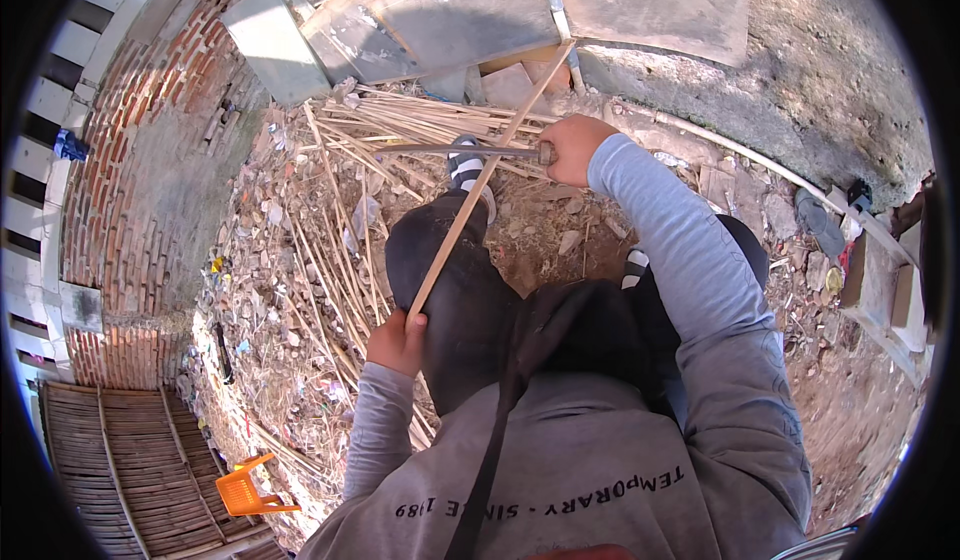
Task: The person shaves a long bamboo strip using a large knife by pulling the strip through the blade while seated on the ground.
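My left hand is closed round the near end of a long flat bamboo strip, beside my left knee. The strip slants away from me up to the right, passing over my left leg, and its far end reaches a pale pipe by the wall. In my right hand I grip the handle of a long-bladed knife. Its blade points left and crosses the strip at about the middle of its length. Whether the edge bites into the strip I cannot tell.
Many split bamboo strips lie piled ahead and to the left over rubble. Flat boards lean at the back. A brick wall, an orange plastic chair and a slatted bamboo panel are leftward; a wooden frame stands right.
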### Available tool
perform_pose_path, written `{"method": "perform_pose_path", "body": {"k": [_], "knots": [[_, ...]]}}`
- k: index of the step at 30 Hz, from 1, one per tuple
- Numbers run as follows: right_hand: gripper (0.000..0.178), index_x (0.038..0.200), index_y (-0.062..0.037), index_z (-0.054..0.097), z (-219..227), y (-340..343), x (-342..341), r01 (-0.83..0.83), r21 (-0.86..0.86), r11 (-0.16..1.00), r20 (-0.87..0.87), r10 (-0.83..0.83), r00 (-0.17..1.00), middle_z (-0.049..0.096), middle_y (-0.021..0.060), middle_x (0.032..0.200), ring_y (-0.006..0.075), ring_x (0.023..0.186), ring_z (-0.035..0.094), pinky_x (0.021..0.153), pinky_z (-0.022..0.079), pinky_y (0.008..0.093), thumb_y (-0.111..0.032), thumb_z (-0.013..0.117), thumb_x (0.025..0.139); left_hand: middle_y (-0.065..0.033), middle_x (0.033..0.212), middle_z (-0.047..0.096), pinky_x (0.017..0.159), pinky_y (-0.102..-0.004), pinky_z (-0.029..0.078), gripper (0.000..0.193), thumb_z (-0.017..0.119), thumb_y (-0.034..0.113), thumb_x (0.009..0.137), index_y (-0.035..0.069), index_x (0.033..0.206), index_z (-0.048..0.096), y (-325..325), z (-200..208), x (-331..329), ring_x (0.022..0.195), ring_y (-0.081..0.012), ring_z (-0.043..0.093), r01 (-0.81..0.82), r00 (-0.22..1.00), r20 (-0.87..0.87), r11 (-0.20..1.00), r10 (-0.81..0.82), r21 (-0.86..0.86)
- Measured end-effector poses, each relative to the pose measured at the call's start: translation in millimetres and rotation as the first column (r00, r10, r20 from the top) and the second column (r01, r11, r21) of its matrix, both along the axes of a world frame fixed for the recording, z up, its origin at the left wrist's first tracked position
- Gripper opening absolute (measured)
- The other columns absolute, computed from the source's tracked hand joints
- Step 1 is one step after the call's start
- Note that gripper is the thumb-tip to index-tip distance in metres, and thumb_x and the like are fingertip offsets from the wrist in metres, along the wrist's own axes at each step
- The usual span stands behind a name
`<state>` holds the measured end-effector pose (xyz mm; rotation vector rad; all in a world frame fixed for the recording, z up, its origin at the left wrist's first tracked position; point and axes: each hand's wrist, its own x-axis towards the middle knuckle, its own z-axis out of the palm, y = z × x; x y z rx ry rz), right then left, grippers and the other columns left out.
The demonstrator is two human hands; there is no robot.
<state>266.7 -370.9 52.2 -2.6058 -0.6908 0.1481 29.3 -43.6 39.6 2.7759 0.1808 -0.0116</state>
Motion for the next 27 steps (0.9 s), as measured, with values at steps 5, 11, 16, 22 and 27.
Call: {"method": "perform_pose_path", "body": {"k": [5,11,16,22,27], "knots": [[0.036,0.098,-0.0028,0.067,0,-13,4,0.094,0.015,0.995,-0.042,-0.093,0.995,0.067,0.0217,0.092,0.0389,0.093,0.063,0.086,0.050,0.0455,-0.025,0.066,0.071,-0.0259,0.069,0.059,0.061,-0.0531,0.044,0.054,0.048,0.054,0.092,0.001,0.081,0.055,2,-1,-3,0.070,-0.0471,0.059,-0.026,0.999,-0.031,0.998,0.028,0.059],[0.036,0.098,-0.0027,0.066,6,8,-10,-0.046,-0.005,0.999,0.001,0.047,0.999,0.066,0.0226,0.094,0.0390,0.093,0.063,0.086,0.050,0.0461,-0.025,0.065,0.070,-0.0248,0.068,0.059,0.060,-0.0528,0.044,0.052,0.051,0.052,0.091,0.001,0.080,0.054,2,-2,-3,0.069,-0.0469,0.059,-0.011,1.000,-0.003,0.999,0.011,0.034],[0.035,0.098,-0.0028,0.066,-14,-9,7,0.067,0.020,0.998,-0.030,-0.067,0.997,0.066,0.0225,0.094,0.0395,0.093,0.062,0.085,0.050,0.0459,-0.025,0.065,0.070,-0.0246,0.068,0.059,0.060,-0.0529,0.044,0.053,0.050,0.053,0.092,0.001,0.080,0.054,-2,3,-1,0.069,-0.0470,0.059,-0.013,1.000,-0.014,0.998,0.014,0.065],[0.034,0.095,-0.0027,0.067,-5,0,-4,-0.023,0.048,0.999,-0.022,0.024,0.999,0.066,0.0226,0.092,0.0400,0.091,0.063,0.085,0.050,0.0456,-0.024,0.065,0.069,-0.0249,0.068,0.059,0.061,-0.0542,0.044,0.055,0.048,0.055,0.091,0.001,0.080,0.054,5,-4,-5,0.070,-0.0476,0.059,-0.015,1.000,-0.008,1.000,0.015,0.026],[0.033,0.094,-0.0027,0.067,-11,-10,4,0.061,0.060,0.996,-0.047,-0.058,0.997,0.066,0.0222,0.090,0.0398,0.090,0.063,0.084,0.050,0.0458,-0.025,0.066,0.069,-0.0255,0.069,0.060,0.062,-0.0538,0.045,0.055,0.049,0.055,0.091,0.001,0.080,0.054,-1,-2,-2,0.071,-0.0480,0.059,-0.031,0.999,-0.005,0.998,0.031,0.061]]}}
